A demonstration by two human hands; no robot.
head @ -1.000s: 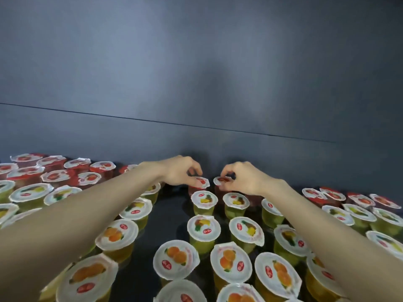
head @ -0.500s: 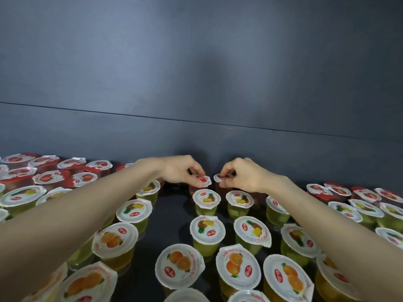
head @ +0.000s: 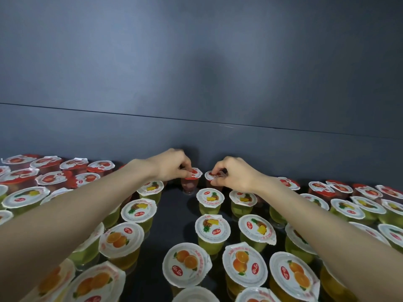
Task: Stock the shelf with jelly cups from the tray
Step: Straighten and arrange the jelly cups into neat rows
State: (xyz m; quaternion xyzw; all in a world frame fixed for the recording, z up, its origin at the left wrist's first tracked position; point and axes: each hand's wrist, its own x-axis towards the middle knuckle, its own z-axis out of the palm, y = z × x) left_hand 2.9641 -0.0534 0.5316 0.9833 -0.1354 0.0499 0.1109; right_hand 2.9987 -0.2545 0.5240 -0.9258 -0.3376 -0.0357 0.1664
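Left red jelly cup [head: 190, 184] and right red jelly cup [head: 210, 175] are standing just beside each other at the back of the dark shelf [head: 174, 216], near the grey back panel [head: 196, 138]. The left hand [head: 172, 166] is pinching the left cup's lid edge with curled fingers, the right hand [head: 235, 175] is pinching the right cup's lid likewise. Pineapple cups [head: 210, 198] and orange cups [head: 186, 263] are standing in rows nearer the camera

A dark grey wall [head: 196, 62] bears one horizontal seam [head: 130, 115].
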